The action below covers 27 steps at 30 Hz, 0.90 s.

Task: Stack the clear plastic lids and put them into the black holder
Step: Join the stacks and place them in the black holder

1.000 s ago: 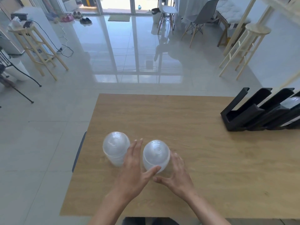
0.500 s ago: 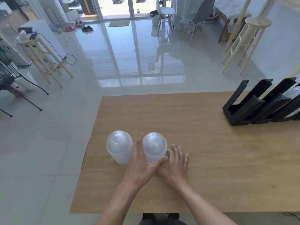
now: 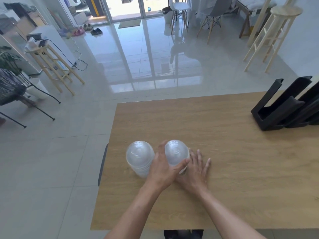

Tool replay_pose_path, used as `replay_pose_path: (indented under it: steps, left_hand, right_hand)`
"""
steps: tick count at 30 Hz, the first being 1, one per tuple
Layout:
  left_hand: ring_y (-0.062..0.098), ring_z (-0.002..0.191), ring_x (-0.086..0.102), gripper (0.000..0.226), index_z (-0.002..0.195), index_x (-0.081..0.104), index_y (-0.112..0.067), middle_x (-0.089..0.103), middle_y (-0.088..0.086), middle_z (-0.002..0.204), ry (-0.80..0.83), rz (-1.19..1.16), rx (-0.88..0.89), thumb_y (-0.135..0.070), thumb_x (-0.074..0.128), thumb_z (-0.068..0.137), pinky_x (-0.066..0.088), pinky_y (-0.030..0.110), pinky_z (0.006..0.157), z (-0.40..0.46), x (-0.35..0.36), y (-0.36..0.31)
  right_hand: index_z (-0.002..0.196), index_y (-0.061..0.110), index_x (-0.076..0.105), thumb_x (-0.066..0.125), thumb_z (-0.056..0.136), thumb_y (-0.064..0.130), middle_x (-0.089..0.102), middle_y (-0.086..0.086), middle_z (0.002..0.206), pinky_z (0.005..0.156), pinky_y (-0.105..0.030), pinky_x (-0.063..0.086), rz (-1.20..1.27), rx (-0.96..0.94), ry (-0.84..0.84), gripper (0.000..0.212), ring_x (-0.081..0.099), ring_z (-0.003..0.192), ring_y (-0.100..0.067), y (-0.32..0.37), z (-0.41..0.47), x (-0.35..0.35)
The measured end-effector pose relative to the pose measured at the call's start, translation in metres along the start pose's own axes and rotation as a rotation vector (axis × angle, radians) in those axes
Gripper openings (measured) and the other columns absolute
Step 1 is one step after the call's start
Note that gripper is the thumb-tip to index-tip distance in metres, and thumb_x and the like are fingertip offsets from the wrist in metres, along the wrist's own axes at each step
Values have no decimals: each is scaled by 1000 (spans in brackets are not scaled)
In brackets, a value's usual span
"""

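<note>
- You work at a light wooden table [image 3: 233, 152] filling the lower right of the frame.
- At left you see a pale wooden stool [image 3: 53, 68] bearing small items.
- At upper right you see a tall round-topped wooden stool [image 3: 276, 31].
- At top centre you see a grey chair [image 3: 215, 12] and a white chair [image 3: 179, 7] on glossy grey floor tiles [image 3: 138, 57].

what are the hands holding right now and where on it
The left hand wraps the side of the right stack of clear lids, low down. The right hand lies flat beside its base, gripping nothing.
</note>
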<state>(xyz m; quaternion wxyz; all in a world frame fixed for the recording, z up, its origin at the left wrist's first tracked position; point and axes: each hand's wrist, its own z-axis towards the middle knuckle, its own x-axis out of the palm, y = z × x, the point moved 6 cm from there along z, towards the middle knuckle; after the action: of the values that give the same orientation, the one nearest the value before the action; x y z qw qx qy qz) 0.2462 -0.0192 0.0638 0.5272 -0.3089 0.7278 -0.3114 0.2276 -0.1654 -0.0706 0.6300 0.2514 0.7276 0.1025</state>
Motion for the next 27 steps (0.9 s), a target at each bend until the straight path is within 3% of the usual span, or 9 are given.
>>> replay_pose_path:
  steps: [3, 6, 9, 12, 16, 19, 22, 24, 27]
  left_hand:
    - [8, 112, 60, 101, 153, 26, -42, 59, -13, 129, 2, -45, -29, -70, 82, 74, 48, 23, 90, 1, -4, 5]
    - [-4, 102, 61, 102, 151, 27, -44, 59, -21, 123, 13, -81, -41, -75, 81, 70, 41, 8, 78, -3, -7, 8]
    - [-4, 107, 62, 102, 150, 28, -47, 61, -20, 126, 19, -108, -58, -80, 79, 68, 46, 19, 86, -8, -3, 10]
    - [-18, 105, 59, 103, 149, 30, -48, 63, -24, 125, 41, -134, -66, -85, 77, 65, 46, 12, 83, -13, 2, 12]
    - [-16, 110, 59, 106, 152, 33, -42, 62, -26, 128, 81, -151, -65, -85, 78, 66, 50, 17, 91, -18, 6, 12]
    - [-2, 116, 62, 105, 152, 32, -43, 62, -22, 130, 117, -111, -54, -83, 78, 67, 52, 29, 99, -21, 11, 7]
    - [1, 121, 58, 105, 153, 32, -41, 58, -19, 135, 154, -99, -33, -83, 77, 67, 47, 26, 98, -23, 15, 4]
    - [4, 127, 53, 108, 154, 32, -39, 51, -16, 141, 155, -84, -25, -85, 75, 66, 45, 28, 104, -24, 15, 3]
    - [7, 137, 44, 117, 160, 29, -35, 39, -13, 149, 150, -37, 10, -89, 71, 65, 39, 29, 111, -27, 15, 0]
  right_hand:
    - [163, 21, 24, 57, 63, 98, 23, 8, 172, 124, -58, -23, 34, -42, -29, 131, -9, 163, -16, 2, -5, 1]
    - [156, 22, 33, 67, 66, 90, 35, 7, 165, 130, -53, -12, 105, -70, -70, 118, 4, 163, -13, -1, -17, -2]
    - [154, 19, 38, 70, 70, 83, 44, 3, 158, 132, -45, -5, 149, -70, -92, 110, 17, 158, -10, -12, -29, -8]
    - [151, 24, 43, 64, 67, 85, 52, 7, 148, 131, -46, 11, 80, -7, -69, 106, 38, 148, -18, -19, -39, -20]
    - [148, 46, 39, 66, 62, 77, 56, 20, 124, 108, -38, 36, 63, 81, 44, 96, 48, 121, -13, -29, -56, -37]
    - [142, 45, 53, 74, 68, 38, 69, 21, 118, 99, -33, 51, 453, 136, 184, 78, 59, 110, -5, -34, -66, -43]
    - [125, 22, 75, 69, 86, 2, 82, 4, 92, 64, -24, 53, 913, 376, 169, 44, 71, 79, -11, -46, -75, -47]
    - [116, 6, 78, 62, 99, -2, 80, -8, 86, 49, -26, 43, 1116, 598, 155, 25, 63, 66, -18, -58, -84, -42]
    - [118, 0, 75, 56, 106, 1, 74, -12, 90, 42, -23, 37, 1387, 784, 208, 23, 56, 61, -16, -59, -94, -35]
